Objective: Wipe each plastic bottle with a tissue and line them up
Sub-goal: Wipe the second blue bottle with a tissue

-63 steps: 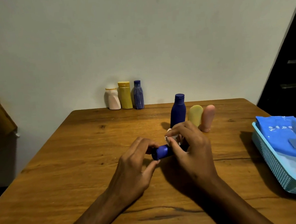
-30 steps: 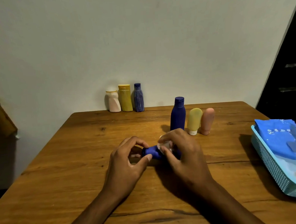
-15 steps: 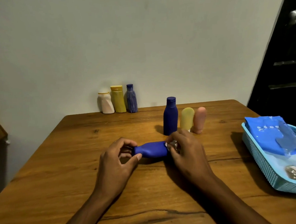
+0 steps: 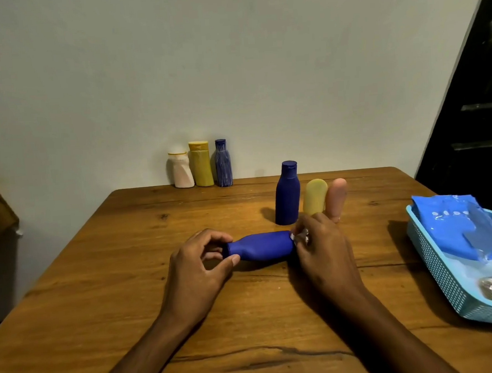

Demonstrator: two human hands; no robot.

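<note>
The left hand [image 4: 197,264] is pinching the cap end of the lying blue bottle [image 4: 261,245] while the right hand [image 4: 319,245] is pinching a tissue [image 4: 299,236] against its base — a hard push risks toppling the upright bottles [image 4: 287,195] just behind, toward the table's far edge.

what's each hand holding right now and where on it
Left hand grips the lying blue bottle by its cap end; right hand pinches a tissue against its base.

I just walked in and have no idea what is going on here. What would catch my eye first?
Most striking is the blue bottle lying on its side mid-table, its cap end held by the left hand while the right hand presses a crumpled tissue to its base. Behind it stand three more bottles, and another three by the wall. A light blue basket sits at the right edge.
</note>
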